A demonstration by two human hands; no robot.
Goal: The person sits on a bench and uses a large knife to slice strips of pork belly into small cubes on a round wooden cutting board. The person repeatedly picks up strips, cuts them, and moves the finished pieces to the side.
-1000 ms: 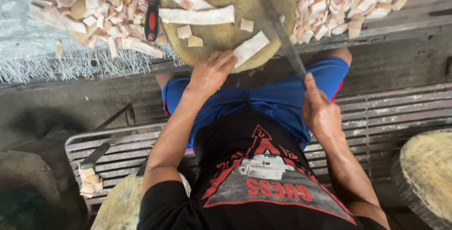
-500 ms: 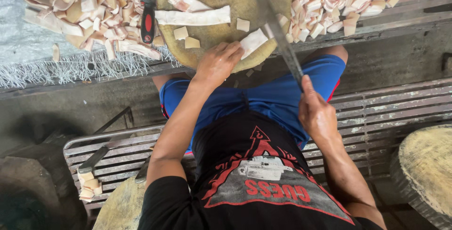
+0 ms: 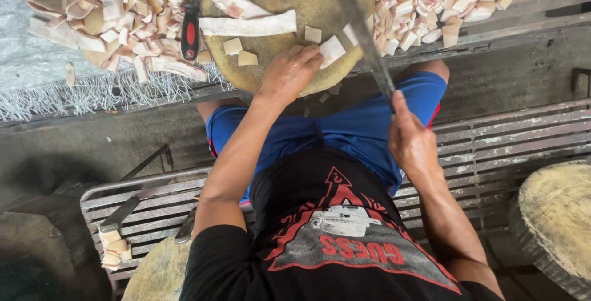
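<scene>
Two hands: mine, at the round chopping block (image 3: 289,67).
Left hand (image 3: 288,74): fingers pinning a pale strip (image 3: 333,50).
Right hand (image 3: 411,142): closed around the long knife (image 3: 362,30).

My round wooden chopping block (image 3: 289,61) sits on the slatted bench (image 3: 529,24) before me, bearing long pale strips (image 3: 249,25) and small cut squares (image 3: 233,46). Heaps of cut pieces (image 3: 98,12) lie either side, the left heap on a grey woven sheet (image 3: 37,85).
</scene>
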